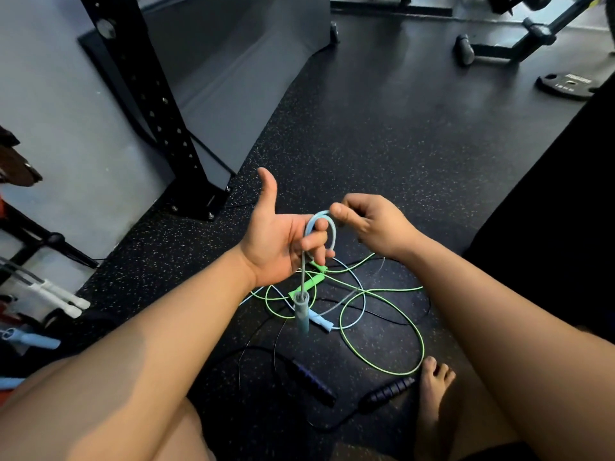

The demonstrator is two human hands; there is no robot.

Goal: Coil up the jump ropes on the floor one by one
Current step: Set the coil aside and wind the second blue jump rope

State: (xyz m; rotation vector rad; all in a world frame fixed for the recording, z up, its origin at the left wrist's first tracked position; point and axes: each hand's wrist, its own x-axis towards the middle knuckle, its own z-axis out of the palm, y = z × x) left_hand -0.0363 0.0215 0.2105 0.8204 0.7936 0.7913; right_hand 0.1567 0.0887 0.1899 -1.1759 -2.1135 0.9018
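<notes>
I see neon-green rope (307, 284); lt-blue rope (332, 232) above it, blk rope (387, 392) w/ purplish handles (314, 382) below it; floor (382, 154) blk, pale-speckled.

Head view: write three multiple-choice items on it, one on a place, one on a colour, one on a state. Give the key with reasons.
1. Where is the blue handle of the rope being coiled?
A. Above the left hand
B. Dangling below the left hand
C. Held in the right hand

2. What colour is the rope looped round the left hand's fingers?
A. Green
B. Light blue
C. Black

3. What is the right hand doing?
A. It pinches the top of the rope's loop
B. It hangs empty
C. It is out of view

Key:
1. B, since the handle hangs on its cord straight down from the left hand's fingers.
2. B, since the loop on the fingers is pale blue.
3. A, since the thumb and fingers close on the loop beside the left hand.
</notes>
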